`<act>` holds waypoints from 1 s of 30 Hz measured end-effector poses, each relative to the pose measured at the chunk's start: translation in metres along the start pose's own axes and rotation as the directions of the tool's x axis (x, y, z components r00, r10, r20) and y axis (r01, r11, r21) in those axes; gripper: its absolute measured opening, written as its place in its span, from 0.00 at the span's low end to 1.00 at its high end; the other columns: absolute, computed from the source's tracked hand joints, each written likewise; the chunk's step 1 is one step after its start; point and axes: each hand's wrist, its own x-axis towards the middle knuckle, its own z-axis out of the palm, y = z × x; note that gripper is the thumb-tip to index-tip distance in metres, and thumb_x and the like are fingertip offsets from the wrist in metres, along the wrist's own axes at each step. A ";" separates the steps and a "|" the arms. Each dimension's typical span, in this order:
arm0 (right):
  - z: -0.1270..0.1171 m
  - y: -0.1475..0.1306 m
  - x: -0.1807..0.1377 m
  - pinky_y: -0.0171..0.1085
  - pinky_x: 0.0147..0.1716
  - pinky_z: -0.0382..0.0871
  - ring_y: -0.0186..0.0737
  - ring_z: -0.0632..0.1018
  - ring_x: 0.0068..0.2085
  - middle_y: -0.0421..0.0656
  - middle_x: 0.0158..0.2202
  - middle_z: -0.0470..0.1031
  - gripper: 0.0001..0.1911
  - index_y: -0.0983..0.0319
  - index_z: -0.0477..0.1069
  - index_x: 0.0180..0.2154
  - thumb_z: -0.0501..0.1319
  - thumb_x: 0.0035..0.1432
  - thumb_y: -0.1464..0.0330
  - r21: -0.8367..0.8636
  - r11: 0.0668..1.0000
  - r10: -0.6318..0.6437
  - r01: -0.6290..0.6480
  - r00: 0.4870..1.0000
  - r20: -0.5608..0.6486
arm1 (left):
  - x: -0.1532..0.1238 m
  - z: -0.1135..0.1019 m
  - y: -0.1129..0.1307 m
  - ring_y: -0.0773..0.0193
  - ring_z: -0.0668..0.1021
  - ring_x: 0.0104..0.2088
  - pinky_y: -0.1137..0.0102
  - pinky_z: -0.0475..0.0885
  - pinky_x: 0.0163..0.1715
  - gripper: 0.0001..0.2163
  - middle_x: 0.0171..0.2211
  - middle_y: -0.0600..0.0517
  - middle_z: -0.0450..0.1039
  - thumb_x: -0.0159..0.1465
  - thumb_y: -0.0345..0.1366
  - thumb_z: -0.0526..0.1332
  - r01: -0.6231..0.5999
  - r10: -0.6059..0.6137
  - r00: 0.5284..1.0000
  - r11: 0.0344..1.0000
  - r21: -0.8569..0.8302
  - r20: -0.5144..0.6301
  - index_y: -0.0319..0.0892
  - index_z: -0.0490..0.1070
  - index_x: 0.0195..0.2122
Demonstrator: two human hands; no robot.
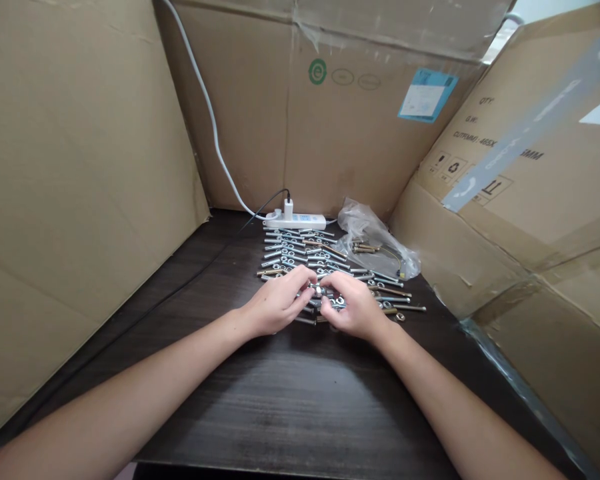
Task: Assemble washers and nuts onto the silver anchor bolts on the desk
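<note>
Between the fingertips of both hands is a small silver bolt with a hex nut (319, 291), partly hidden by the fingers. My left hand (279, 301) has thumb and forefinger closed on its left end. From the other side my right hand (356, 305) pinches the same piece, fingers curled. Under and behind the hands, rows of metal bolts (286, 244) lie with washers and nuts among them, some silver and some brass-coloured. A loose nut (400, 317) rests to the right of my right hand.
A white power strip (296, 221) with a plugged-in charger stands behind the bolts. To its right is a clear plastic bag (367, 230) with brass-coloured bolts. A black cable (195, 275) crosses the dark table (300, 413). Cardboard walls (250, 113) enclose the back and sides.
</note>
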 end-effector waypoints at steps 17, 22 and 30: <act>0.001 -0.004 -0.001 0.37 0.35 0.69 0.39 0.72 0.33 0.41 0.32 0.70 0.13 0.60 0.67 0.39 0.56 0.49 0.75 0.095 0.996 0.009 -0.003 0.998 -0.065 | -0.001 -0.001 0.003 0.66 0.70 0.34 0.71 0.65 0.34 0.08 0.37 0.51 0.65 0.67 0.33 0.47 -0.066 0.067 0.997 0.997 0.044 -0.029 0.42 0.63 0.43; 0.002 -0.003 -0.002 0.36 0.34 0.68 0.38 0.71 0.32 0.41 0.32 0.69 0.13 0.59 0.66 0.39 0.55 0.50 0.75 0.087 0.996 0.005 0.001 0.998 -0.062 | 0.000 -0.002 0.005 0.66 0.71 0.33 0.72 0.64 0.33 0.06 0.35 0.53 0.68 0.67 0.33 0.47 -0.021 0.021 1.000 1.000 0.004 -0.004 0.42 0.62 0.40; 0.003 -0.002 -0.003 0.35 0.33 0.69 0.38 0.72 0.31 0.41 0.31 0.70 0.10 0.60 0.65 0.37 0.56 0.49 0.74 0.073 0.997 0.040 -0.036 0.997 -0.066 | 0.000 0.000 0.003 0.67 0.69 0.29 0.72 0.62 0.30 0.08 0.31 0.54 0.67 0.68 0.35 0.47 0.004 -0.005 1.000 0.999 0.053 0.022 0.41 0.63 0.36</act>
